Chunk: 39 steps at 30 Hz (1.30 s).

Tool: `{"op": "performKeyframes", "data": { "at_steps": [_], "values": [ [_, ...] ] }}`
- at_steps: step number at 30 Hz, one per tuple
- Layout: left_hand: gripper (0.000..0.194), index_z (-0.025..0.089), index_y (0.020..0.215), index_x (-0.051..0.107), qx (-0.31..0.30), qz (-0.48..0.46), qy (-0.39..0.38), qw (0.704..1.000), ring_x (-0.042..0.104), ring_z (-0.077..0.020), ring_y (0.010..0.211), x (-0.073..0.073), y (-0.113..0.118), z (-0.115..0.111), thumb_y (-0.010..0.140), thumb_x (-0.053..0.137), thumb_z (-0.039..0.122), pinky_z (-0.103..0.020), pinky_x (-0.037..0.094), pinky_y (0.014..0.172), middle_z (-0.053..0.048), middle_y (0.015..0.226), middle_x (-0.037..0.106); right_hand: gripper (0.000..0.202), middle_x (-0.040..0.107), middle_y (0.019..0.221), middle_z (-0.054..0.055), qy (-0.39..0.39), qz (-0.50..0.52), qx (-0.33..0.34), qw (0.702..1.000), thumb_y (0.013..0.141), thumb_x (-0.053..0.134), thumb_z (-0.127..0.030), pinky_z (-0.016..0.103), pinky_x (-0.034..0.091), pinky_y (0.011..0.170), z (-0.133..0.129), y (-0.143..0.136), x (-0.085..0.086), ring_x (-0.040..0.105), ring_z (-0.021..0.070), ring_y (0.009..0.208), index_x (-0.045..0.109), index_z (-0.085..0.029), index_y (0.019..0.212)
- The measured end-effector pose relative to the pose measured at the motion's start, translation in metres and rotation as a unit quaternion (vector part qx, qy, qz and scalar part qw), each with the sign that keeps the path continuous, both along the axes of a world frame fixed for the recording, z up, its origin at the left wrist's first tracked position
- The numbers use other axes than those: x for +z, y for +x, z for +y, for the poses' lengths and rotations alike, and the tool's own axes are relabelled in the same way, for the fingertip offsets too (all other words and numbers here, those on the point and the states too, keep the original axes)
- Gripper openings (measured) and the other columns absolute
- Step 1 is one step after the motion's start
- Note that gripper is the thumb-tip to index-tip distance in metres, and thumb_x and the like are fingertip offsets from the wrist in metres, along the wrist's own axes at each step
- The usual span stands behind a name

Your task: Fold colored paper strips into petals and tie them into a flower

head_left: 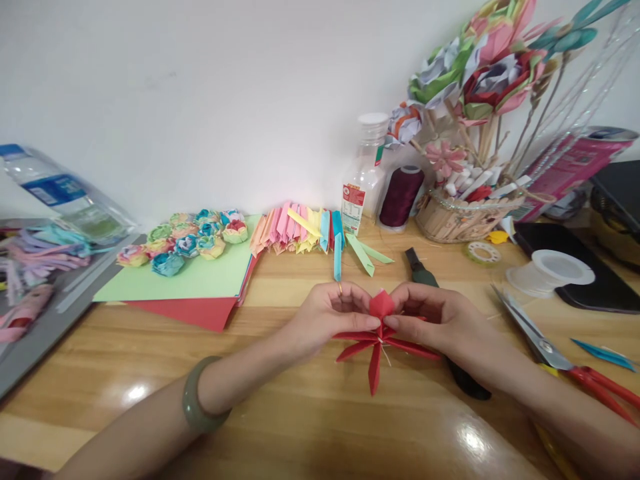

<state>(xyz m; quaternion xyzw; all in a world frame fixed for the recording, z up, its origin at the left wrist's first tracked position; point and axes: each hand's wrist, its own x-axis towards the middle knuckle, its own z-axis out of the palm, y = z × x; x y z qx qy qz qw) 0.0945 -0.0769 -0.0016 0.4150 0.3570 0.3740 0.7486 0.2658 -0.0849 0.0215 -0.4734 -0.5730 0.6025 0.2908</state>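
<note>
A red folded-paper flower (374, 368) with several pointed petals hangs between my two hands, just above the wooden table. My left hand (345, 310) pinches its upper petal from the left, thumb tip at the base of the petal. From the other side my right hand (423, 313) pinches the same petal, its thumb nearly touching the left one. A thin pale thread or wire is tied at the flower's centre, with a loose end sticking out. Under my right hand lies a dark-handled tool (423, 270), mostly covered.
Red-handled scissors (545, 347) lie open at right, near a spool (560, 270) and black phone (525, 243). Folded paper strips (295, 230), a clear bottle (363, 173) and a flower basket (450, 217) line the wall. Paper flowers sit on green paper (200, 283).
</note>
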Motion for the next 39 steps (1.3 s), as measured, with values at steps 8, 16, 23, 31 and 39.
{"op": "performKeyframes", "data": {
  "at_steps": [8,16,23,31,39],
  "values": [
    [0.021,0.012,0.066,0.056,0.028,0.025,0.031,0.999,0.055,-0.0065,0.060,-0.002,0.001,-0.001,0.054,0.073,0.015,-0.021,0.043,0.062,0.002,0.065,0.061,0.022,0.060,0.068,0.000,0.013,-0.016,-0.016,1.000,0.064,0.067,-0.039,0.022,0.043,0.057,-0.001,-0.003,-0.001,0.053,0.0118,0.062,0.059,-0.019,0.070],
    [0.021,0.011,0.064,0.056,0.047,0.039,0.026,0.998,0.054,-0.0062,0.058,0.000,0.004,-0.001,0.052,0.073,0.015,-0.022,0.044,0.061,0.001,0.064,0.060,0.017,0.058,0.062,-0.002,0.021,-0.025,-0.023,0.999,0.063,0.067,-0.031,0.020,0.039,0.049,-0.001,-0.004,-0.004,0.050,0.0096,0.055,0.058,-0.019,0.070],
    [0.019,0.012,0.058,0.053,0.073,0.035,0.023,0.996,0.054,-0.0066,0.057,0.002,0.007,-0.004,0.052,0.070,0.012,-0.022,0.043,0.060,0.002,0.061,0.060,0.016,0.051,0.057,-0.004,0.054,-0.058,-0.031,0.996,0.068,0.062,-0.029,0.020,0.034,0.044,-0.003,-0.005,-0.010,0.045,0.0083,0.048,0.049,-0.020,0.063],
    [0.006,0.015,0.067,0.053,0.085,0.219,0.185,0.954,0.053,-0.0083,0.059,-0.003,0.006,-0.014,0.069,0.058,0.019,-0.021,0.043,0.057,0.001,0.065,0.057,0.007,0.062,0.071,0.000,0.252,-0.172,0.012,0.952,0.080,0.049,-0.023,0.024,0.043,0.058,-0.010,-0.003,-0.011,0.056,0.0128,0.062,0.055,-0.021,0.081],
    [0.005,0.017,0.079,0.053,0.057,0.274,0.305,0.910,0.055,-0.0098,0.066,-0.003,0.003,-0.018,0.074,0.052,0.019,-0.021,0.047,0.059,-0.001,0.078,0.059,0.012,0.064,0.079,0.004,0.400,-0.222,-0.018,0.889,0.078,0.049,-0.020,0.031,0.046,0.064,-0.012,0.000,-0.017,0.059,0.0172,0.071,0.057,-0.022,0.087]
  ]
}}
